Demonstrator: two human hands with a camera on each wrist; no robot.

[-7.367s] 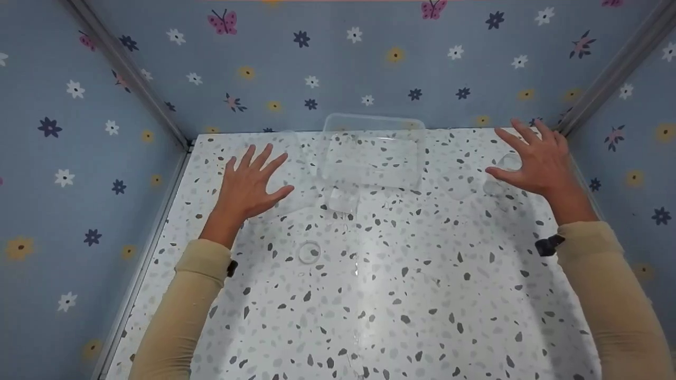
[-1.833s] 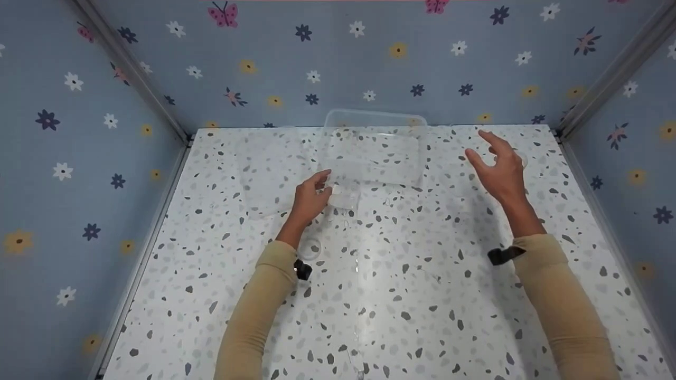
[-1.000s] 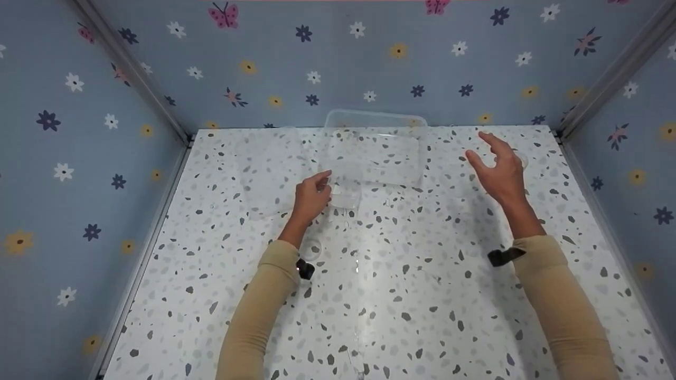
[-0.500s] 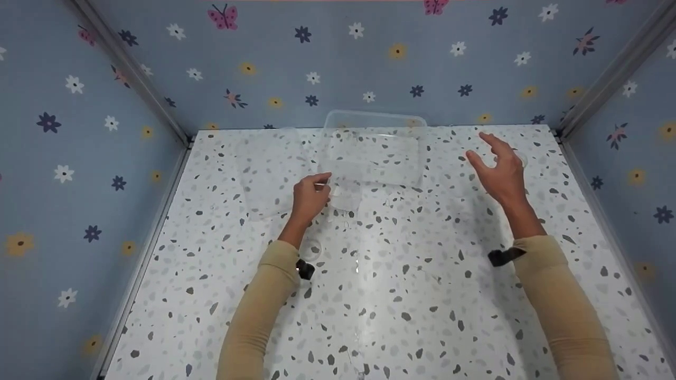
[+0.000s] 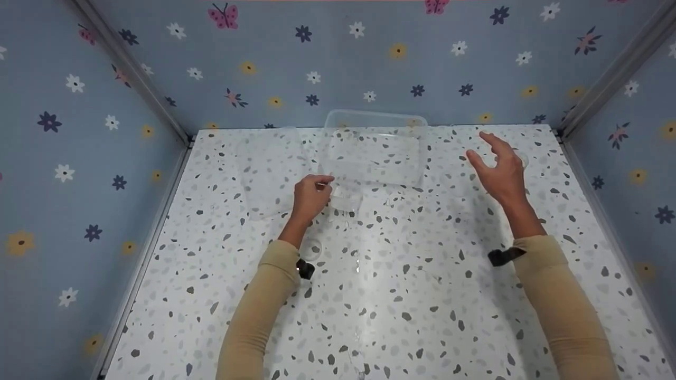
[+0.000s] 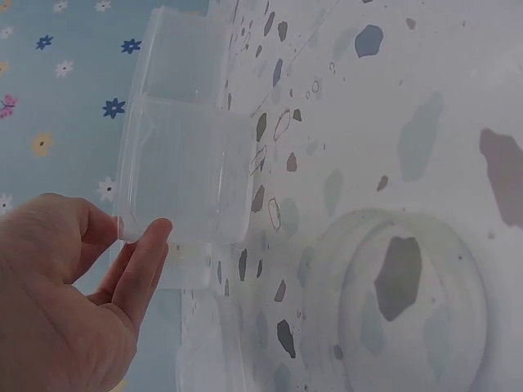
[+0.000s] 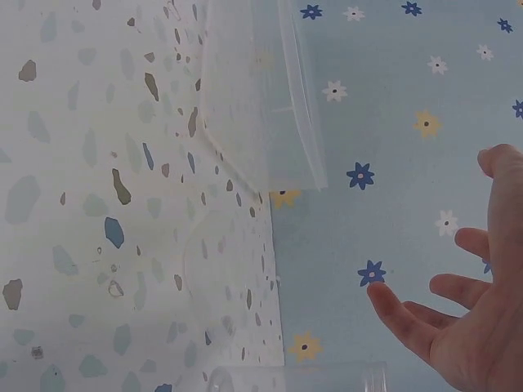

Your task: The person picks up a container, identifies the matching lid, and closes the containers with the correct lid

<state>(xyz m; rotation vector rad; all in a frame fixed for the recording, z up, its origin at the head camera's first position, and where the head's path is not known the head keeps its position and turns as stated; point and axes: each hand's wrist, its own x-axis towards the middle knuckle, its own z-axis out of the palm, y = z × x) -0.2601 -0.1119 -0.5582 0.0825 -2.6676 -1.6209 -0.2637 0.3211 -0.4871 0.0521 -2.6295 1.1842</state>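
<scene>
Head view, and the blue flowered wall (image 5: 338, 63) fills the top of the frame, with the white speckled table (image 5: 422, 316) spread out below it. Two tan sleeves (image 5: 560, 301) come up from the bottom edge. At upper centre, against the wall, sits a large clear rectangular container (image 5: 374, 114), see-through right down to the speckles. Just to its left lies a flat clear sheet (image 5: 269, 174), faint enough that only its edges really show. Over to the right, here's the right hand (image 5: 500, 174): thumb and fingers spread well apart, holding nothing. Near the centre, the left hand (image 5: 310, 198) has thumb and fingertips pinching the corner of a small clear plastic box (image 6: 176, 163), in front of the large container; the left wrist view has that grip at lower left, the box tilted up from it. Smaller again: a round clear dish (image 5: 310, 249) rests below the left hand, and a round clear piece (image 5: 523, 159) peeks out behind the right hand, partly hidden. Smallest of all, a black wrist camera (image 5: 305, 269) shows at the left cuff, another at the right.
</scene>
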